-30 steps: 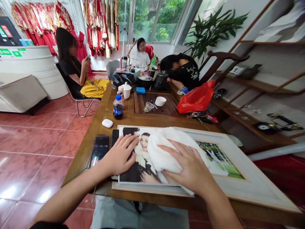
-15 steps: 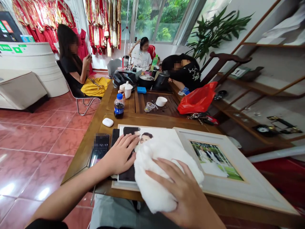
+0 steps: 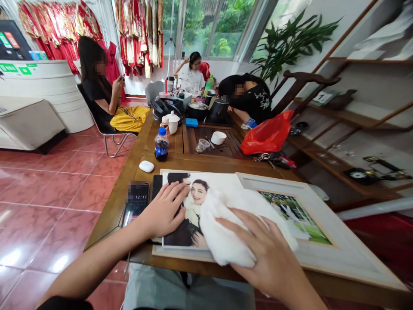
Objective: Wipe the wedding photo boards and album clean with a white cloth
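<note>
Head view: a wooden table (image 3: 193, 163) fills the middle, with three people round its far part: one seated on the left (image 3: 100, 92), one at the far end (image 3: 194, 84), and one at the right (image 3: 253, 97), bent forward over the edge. Nearest the wearer, a white frame (image 3: 338, 254) with a garden picture lies on the right. Left of it, a photo (image 3: 193, 224) of a couple lies flat at the near edge, a pale wooden rim showing below it. Between them, a bunched white cloth (image 3: 226, 237) rests across the photo's right part and the frame's left part, hiding where the two meet. On the cloth is the right hand (image 3: 266, 239), fingers spread and bent over it; whether they pinch a fold I cannot tell. Palm down on the photo's left side is the left hand (image 3: 167, 206), fingers slightly apart, thumb out. Beyond the frame sits a red bag (image 3: 267, 133). A phone (image 3: 137, 200) lies left of the photo. Farther up stand a bottle (image 3: 161, 146), a lidded cup (image 3: 173, 124) and a bowl (image 3: 218, 137). Between phone and bottle lies a small white case (image 3: 146, 166).
</note>
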`<state>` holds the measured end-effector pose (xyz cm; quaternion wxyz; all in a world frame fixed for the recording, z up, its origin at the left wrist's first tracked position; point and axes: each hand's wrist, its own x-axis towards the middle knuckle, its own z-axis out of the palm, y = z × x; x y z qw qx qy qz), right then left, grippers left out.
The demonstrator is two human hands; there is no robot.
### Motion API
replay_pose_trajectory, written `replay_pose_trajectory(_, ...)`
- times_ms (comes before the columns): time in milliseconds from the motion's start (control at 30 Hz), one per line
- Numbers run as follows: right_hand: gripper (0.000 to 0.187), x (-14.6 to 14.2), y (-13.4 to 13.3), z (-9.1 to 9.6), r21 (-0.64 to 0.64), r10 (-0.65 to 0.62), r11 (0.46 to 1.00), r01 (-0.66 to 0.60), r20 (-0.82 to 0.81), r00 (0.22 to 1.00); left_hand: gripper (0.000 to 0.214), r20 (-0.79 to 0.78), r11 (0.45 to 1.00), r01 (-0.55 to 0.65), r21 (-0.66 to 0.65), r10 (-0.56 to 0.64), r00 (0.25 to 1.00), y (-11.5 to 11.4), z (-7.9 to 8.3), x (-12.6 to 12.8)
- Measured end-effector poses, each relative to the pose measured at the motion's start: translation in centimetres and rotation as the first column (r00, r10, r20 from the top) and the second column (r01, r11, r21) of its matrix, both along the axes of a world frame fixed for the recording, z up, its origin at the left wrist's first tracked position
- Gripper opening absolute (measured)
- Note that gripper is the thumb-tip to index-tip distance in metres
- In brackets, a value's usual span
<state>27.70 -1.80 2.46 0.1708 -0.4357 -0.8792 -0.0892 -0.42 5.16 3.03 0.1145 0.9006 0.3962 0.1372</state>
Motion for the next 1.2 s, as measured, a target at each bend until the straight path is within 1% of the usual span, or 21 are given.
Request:
replay_pose_trajectory(133, 0.057, 2.3, 0.6, -0.9, 0.05, -0.138, 0.989, 0.136, 0.036, 0.99, 0.056, 0.012, 1.0, 0.012, 0.009, -0.012, 1.0, 0.1, -0.1, -0.1)
replay_pose_trajectory(233, 0.056, 2.4, 0.8, -1.0, 0.032, -0.173, 0.984, 0.173, 0.02, 0.985, 0.056, 0.037, 1.0, 0.014, 0.014, -0.015, 0.999, 0.1, -0.1, -0.1)
replay_pose_trajectory(300, 0.058, 1.4, 0.6, -0.6, 0.011, -0.151, 0.988, 0.151, -0.001, 0.989, 0.056, 0.042, 1.0, 0.012, 0.01, -0.012, 0.999, 0.1, 0.0, -0.1)
replay_pose_trajectory(367, 0.06, -0.1, 0.3, -0.1, -0.002, -0.1, 0.995, 0.1, -0.031, 0.994, 0.056, 0.031, 1.0, 0.008, 0.001, -0.008, 0.999, 0.1, 0.1, -0.1)
replay_pose_trajectory(500, 0.066, -3.1, -0.1, 0.7, -0.045, 0.054, 0.997, -0.057, -0.067, 0.996, 0.056, 0.034, 1.0, 0.012, 0.01, -0.012, 0.999, 0.2, 0.0, -0.2)
replay_pose_trajectory(567, 0.07, -3.8, -0.2, 0.9, -0.075, 0.099, 0.992, -0.104, -0.074, 0.992, 0.057, 0.041, 1.0, 0.024, 0.016, -0.025, 0.999, 0.3, 0.0, -0.3)
replay_pose_trajectory(633, 0.072, -3.9, -0.1, 0.9, -0.1, 0.107, 0.988, -0.115, -0.081, 0.991, 0.056, 0.037, 0.999, 0.03, 0.014, -0.03, 0.999, 0.3, 0.1, -0.3)
replay_pose_trajectory(733, 0.068, -2.7, 0.3, 0.7, -0.112, 0.051, 0.992, -0.06, -0.078, 0.996, 0.055, 0.019, 1.0, 0.018, 0.007, -0.018, 1.0, 0.3, 0.2, -0.3)
replay_pose_trajectory(833, 0.064, -0.6, 0.9, 0.2, -0.075, -0.064, 0.995, 0.06, -0.057, 0.996, 0.055, 0.003, 1.0, 0.015, -0.001, -0.015, 1.0, 0.3, 0.3, -0.1)
replay_pose_trajectory(900, 0.059, 0.7, 1.5, -0.2, -0.046, -0.156, 0.987, 0.154, -0.049, 0.986, 0.055, 0.008, 1.0, 0.017, 0.002, -0.017, 1.0, 0.3, 0.4, -0.1)
replay_pose_trajectory(967, 0.053, 1.3, 1.9, -0.5, -0.028, -0.23, 0.973, 0.228, -0.054, 0.972, 0.055, 0.017, 1.0, 0.02, 0.009, -0.02, 1.0, 0.3, 0.4, -0.2)
replay_pose_trajectory(1033, 0.05, 1.2, 2.1, -0.5, -0.014, -0.269, 0.963, 0.269, -0.067, 0.961, 0.055, 0.016, 1.0, 0.022, 0.008, -0.022, 1.0, 0.3, 0.3, -0.2)
replay_pose_trajectory(1100, 0.05, 0.4, 2.1, -0.3, -0.01, -0.247, 0.969, 0.247, -0.071, 0.966, 0.055, 0.006, 1.0, 0.024, 0.003, -0.024, 1.0, 0.3, 0.2, -0.2)
replay_pose_trajectory(1133, 0.052, -0.2, 2.0, -0.1, -0.015, -0.216, 0.976, 0.216, -0.07, 0.974, 0.055, 0.0, 1.0, 0.024, 0.0, -0.024, 1.0, 0.3, 0.2, -0.2)
replay_pose_trajectory(1200, 0.058, -1.4, 1.7, 0.4, -0.044, -0.118, 0.992, 0.115, -0.059, 0.991, 0.056, -0.009, 1.0, 0.02, -0.005, -0.02, 1.0, 0.3, 0.2, -0.2)
